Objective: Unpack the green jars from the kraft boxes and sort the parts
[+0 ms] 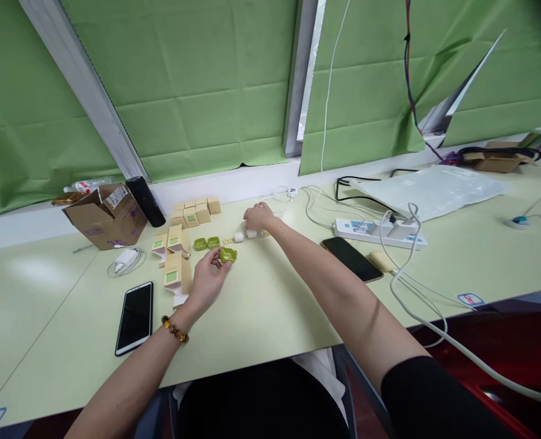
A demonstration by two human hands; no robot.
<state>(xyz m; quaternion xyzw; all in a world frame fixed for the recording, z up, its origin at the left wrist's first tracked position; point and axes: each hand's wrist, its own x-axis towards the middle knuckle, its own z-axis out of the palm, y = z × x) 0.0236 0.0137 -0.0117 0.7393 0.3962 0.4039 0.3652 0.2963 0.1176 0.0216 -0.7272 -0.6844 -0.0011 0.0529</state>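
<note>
My left hand [208, 275] is closed on a small green case [227, 255], an open-topped, tray-like piece held just above the table. Two similar green pieces [207, 243] lie side by side beyond it. Farther off, my right hand [258, 217] reaches down with curled fingers over a row of small items. A small white block [238, 236] and a strip of yellowish pieces [227, 240] sit between the two hands. Another white block [251, 233] is just under my right hand. What its fingertips hold is hidden.
Small cardboard boxes [177, 273] stand left of my left hand, with more [190, 215] behind. A phone [135, 318] lies at left, another phone [351, 258] at right by a power strip [380, 233] with trailing cables. An open carton [108, 216] and black cylinder [145, 201] stand back left.
</note>
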